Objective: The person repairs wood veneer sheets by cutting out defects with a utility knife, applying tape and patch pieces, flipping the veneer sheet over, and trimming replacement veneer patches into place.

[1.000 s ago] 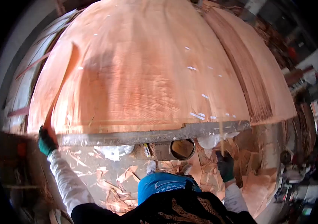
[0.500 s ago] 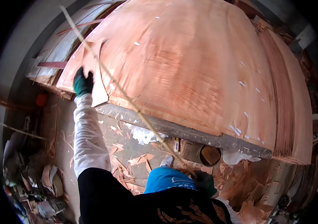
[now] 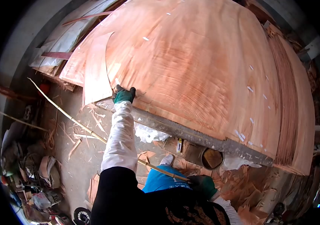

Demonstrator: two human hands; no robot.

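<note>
My left hand (image 3: 124, 95), in a dark green glove, rests at the near edge of a broad stack of reddish wood veneer (image 3: 190, 71). Its thumb stands apart from the fingers. Just left of the fingertips lies a loose veneer strip (image 3: 98, 69) with a curved side, overhanging the stack's edge; whether the fingertips touch it I cannot tell. My right hand (image 3: 204, 186), also gloved, is low by my body, closed around one end of a long thin bamboo stick (image 3: 71, 119). The stick slants up to the left, passing beneath my left arm.
A grey slab edge (image 3: 205, 139) runs below the veneer. Under it are white plastic (image 3: 148, 133), a round container (image 3: 212, 158) and a box cutter (image 3: 179, 145). Veneer scraps (image 3: 242, 193) litter the floor. Clutter (image 3: 43, 198) and a small wheel (image 3: 82, 216) are at lower left.
My left hand has moved right, from over the loose strip to beside its near right corner. The bamboo stick has swung down off the veneer to the left, over the floor.
</note>
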